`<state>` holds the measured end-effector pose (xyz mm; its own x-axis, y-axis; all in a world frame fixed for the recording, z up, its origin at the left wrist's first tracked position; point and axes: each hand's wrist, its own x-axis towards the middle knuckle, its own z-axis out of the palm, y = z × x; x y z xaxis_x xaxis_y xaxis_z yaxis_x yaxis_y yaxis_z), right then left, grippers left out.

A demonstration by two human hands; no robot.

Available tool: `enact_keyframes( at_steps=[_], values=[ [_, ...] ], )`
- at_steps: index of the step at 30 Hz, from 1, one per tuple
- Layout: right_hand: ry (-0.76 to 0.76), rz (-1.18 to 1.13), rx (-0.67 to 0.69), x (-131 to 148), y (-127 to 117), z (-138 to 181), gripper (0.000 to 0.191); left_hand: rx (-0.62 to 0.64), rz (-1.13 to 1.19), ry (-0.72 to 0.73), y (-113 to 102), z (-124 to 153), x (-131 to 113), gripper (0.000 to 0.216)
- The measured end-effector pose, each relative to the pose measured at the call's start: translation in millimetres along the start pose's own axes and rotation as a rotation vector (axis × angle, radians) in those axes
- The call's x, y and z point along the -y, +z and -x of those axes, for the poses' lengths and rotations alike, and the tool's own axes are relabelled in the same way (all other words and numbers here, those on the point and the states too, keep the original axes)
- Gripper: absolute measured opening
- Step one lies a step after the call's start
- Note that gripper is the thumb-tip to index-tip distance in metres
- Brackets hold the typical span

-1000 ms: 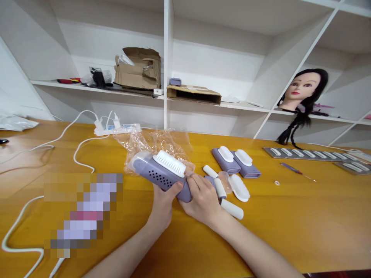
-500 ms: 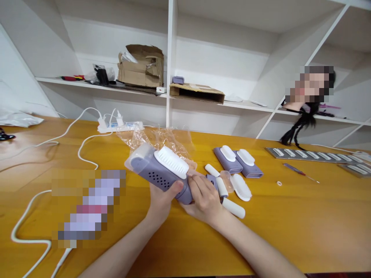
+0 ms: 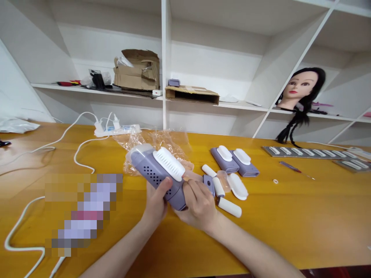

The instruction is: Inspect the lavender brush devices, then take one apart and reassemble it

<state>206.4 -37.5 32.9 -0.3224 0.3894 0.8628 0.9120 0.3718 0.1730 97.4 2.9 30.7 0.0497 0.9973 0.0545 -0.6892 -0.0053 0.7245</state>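
Observation:
A purple handheld device with rows of small vent holes is held tilted above the table. On its upper face is a white ribbed oval pad, and a clear cover sits over its far end. My left hand is wrapped round the body from below, thumb on the near side. My right hand is closed at the device's lower right end, its fingers bent and pressed together; whatever lies under the fingertips is hidden. Close beyond that hand lie a small purple part and a white roller.
Two purple units with white pads stand farther back. Near them are a white oval cover, a screwdriver and a ring. Crumpled clear plastic, a power strip, cables and a blurred-out item are leftward.
The device has tipped slightly, its lower end turning toward me. My right hand has curled lower around that end. The whole view has shifted a little.

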Motion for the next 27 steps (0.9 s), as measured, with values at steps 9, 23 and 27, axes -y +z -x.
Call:
enact_keyframes(
  at_steps=[9,23,27],
  values=[
    [-0.022,0.216,0.042,-21,6,1,0.018,0.072,-0.048,-0.213,-2,-5,-1,0.056],
    [0.653,-1.046,0.567,-43,-32,-21,0.069,0.153,-0.051,-0.263,-13,-24,-19,0.039],
    [0.908,-1.248,0.532,-48,-27,-23,0.061,0.255,-0.109,-0.21,-13,-20,-17,0.05]
  ],
)
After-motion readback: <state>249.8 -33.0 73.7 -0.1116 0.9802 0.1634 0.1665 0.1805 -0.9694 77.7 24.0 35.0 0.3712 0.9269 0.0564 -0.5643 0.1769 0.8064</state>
